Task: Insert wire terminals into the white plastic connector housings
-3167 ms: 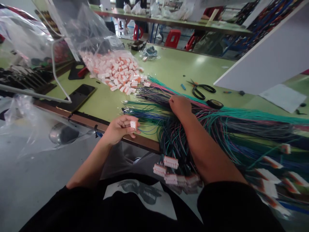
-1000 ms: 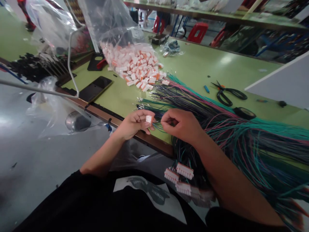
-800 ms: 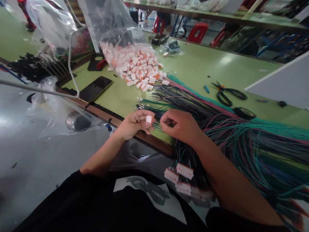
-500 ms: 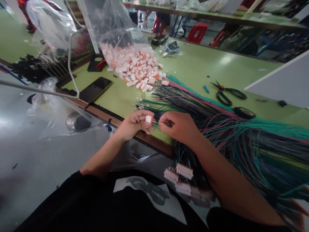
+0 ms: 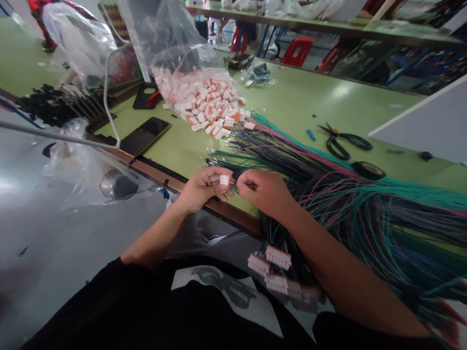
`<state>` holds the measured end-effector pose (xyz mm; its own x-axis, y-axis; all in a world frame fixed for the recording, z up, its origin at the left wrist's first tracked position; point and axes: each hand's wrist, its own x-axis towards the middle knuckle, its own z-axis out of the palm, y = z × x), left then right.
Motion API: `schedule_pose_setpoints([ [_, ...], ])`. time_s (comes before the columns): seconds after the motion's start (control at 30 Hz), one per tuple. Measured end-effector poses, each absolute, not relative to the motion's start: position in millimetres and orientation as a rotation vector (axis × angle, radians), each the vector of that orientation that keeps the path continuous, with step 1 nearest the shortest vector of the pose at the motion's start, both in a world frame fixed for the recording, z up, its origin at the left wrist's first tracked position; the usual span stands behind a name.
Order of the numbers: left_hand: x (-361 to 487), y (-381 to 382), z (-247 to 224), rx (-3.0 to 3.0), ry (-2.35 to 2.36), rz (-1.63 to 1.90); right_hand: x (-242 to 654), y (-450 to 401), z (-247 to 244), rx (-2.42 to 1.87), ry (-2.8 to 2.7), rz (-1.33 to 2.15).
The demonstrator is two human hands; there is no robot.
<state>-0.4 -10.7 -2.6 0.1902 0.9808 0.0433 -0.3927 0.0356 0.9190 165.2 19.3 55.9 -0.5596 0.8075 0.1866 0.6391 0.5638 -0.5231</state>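
A small white and orange connector [image 5: 225, 180] is pinched between the thumb and fingers of my left hand [image 5: 202, 188], above the table's front edge. Just right of it, my right hand [image 5: 263, 190] is closed in a pinch, its fingertips beside the connector; what they hold is too small to make out. Bundles of green, black and pink wires [image 5: 292, 155] stretch from behind my hands to the right. A heap of white and orange connectors [image 5: 211, 99] spills from a clear bag behind. Several wired connectors [image 5: 278, 257] hang below the table edge.
A dark phone [image 5: 146, 135] lies at the left, near a bent metal rod [image 5: 106, 92]. Black-handled snips [image 5: 343, 142], a blue piece [image 5: 311, 134] and a roll of black tape [image 5: 368, 170] are at the right. Red stools [image 5: 297, 51] stand behind the green table [image 5: 328, 95].
My right hand has moved slightly left, closer to the connector in my left hand. My left hand has stayed almost still with its hold unchanged.
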Motion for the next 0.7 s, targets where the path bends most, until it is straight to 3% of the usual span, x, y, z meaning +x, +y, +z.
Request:
schedule_pose_setpoints([
  [0.27,2.6,-16.1,5.4,1.089,0.890,1.220,158.0,13.1,49.4,-1.169,-2.356,0.675],
  [0.43,1.3,-17.7,1.4,1.055,0.836,1.236,183.8,38.9,60.8,-1.177,-2.351,0.976],
  [0.47,0.6,-18.1,0.3,1.038,0.813,1.242,194.4,49.5,62.1,-1.241,-2.316,0.933],
  [0.6,-2.2,-19.2,-2.1,1.018,0.785,1.233,234.7,90.6,54.4,-1.687,-2.193,0.188],
  [0.7,-2.7,-19.9,-2.2,1.025,0.818,1.209,246.7,105.1,46.0,-1.846,-2.374,-0.007],
])
